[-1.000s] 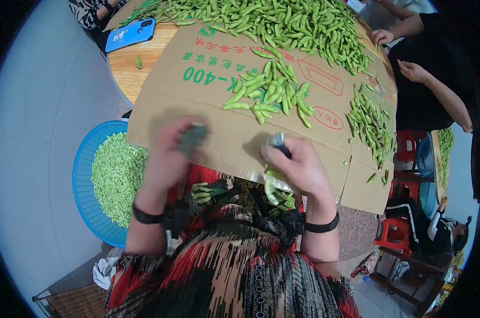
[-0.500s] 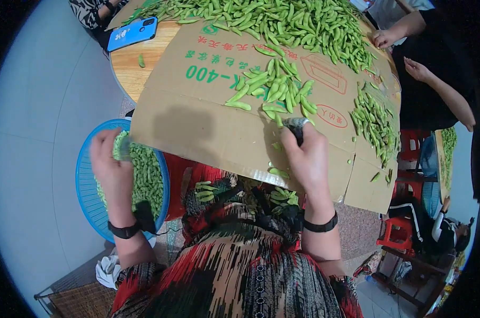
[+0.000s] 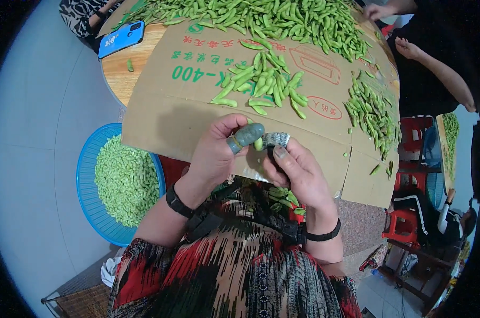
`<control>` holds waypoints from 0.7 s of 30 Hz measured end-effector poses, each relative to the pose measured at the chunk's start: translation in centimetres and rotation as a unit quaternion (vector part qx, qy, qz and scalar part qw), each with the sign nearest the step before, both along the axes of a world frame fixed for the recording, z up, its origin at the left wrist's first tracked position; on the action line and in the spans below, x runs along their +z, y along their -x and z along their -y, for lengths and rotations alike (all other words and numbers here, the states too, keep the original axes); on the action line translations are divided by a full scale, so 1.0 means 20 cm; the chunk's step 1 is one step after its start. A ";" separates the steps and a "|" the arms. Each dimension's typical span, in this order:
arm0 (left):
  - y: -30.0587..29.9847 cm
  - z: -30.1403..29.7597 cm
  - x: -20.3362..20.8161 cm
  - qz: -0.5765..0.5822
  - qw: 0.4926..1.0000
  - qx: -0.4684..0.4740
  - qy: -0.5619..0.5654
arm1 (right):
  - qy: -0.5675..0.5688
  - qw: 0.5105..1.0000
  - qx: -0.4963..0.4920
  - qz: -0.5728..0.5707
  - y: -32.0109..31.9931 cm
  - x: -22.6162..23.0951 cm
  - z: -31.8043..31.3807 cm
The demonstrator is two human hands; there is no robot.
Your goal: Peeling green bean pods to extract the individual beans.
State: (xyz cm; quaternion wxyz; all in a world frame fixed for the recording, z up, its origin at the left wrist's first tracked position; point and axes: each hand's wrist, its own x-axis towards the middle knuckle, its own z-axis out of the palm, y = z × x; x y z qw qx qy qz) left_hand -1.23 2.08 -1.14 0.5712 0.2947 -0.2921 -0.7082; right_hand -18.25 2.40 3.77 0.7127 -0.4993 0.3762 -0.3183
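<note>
A green edamame pod (image 3: pixel 258 142) is held between my hands above the near edge of the cardboard (image 3: pixel 160 106). My left hand (image 3: pixel 213 151) is closed on it, with a grey-green cover and a rubber band on one digit. My right hand (image 3: pixel 301 175) is closed at the pod's other side, wearing a patterned wrap on one finger; its other fingers are partly hidden. Just beyond, a small heap of pods (image 3: pixel 266 79) lies on the cardboard. At left, a blue basket (image 3: pixel 83 183) contains shelled green beans (image 3: pixel 126 183).
A large pod pile (image 3: pixel 282 21) covers the table's far side, and another heap (image 3: pixel 372 114) lies at right. A blue phone (image 3: pixel 121 40) rests on the wooden tabletop. Several pods (image 3: pixel 283 197) lie near my lap. A co-worker's hand (image 3: pixel 407 49) is at far right. Red stools (image 3: pixel 401 225) stand behind.
My left hand has moved right from above the basket to meet my right hand. The right hand has drawn slightly back from the small heap, and a pod is now between both hands.
</note>
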 end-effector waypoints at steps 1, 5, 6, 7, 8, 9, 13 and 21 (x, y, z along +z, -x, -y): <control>0.01 0.00 0.00 0.041 0.998 0.036 0.005 | 0.010 1.000 0.012 -0.006 0.01 -0.01 0.00; 0.04 0.00 0.02 0.088 0.993 0.068 0.031 | 0.000 0.999 0.045 -0.021 0.03 0.00 0.03; 0.04 -0.01 0.03 0.127 0.989 0.069 0.039 | 0.010 0.999 0.040 -0.032 0.02 -0.01 0.03; 0.05 -0.01 0.04 0.165 0.983 0.069 0.047 | 0.019 0.998 0.033 -0.044 0.02 -0.01 0.03; 0.05 -0.01 0.05 0.165 0.983 0.068 0.047 | 0.019 0.998 0.032 -0.045 0.02 -0.02 0.02; 0.06 -0.02 0.07 0.174 0.982 0.055 0.045 | 0.042 0.997 0.009 -0.062 0.01 -0.04 0.01; 0.05 -0.02 0.06 0.067 0.998 -0.005 -0.004 | -0.002 0.999 -0.015 -0.035 0.02 -0.07 0.01; 0.05 0.00 0.06 0.308 0.946 0.030 0.096 | 0.102 0.983 -0.059 -0.138 -0.02 -0.07 0.02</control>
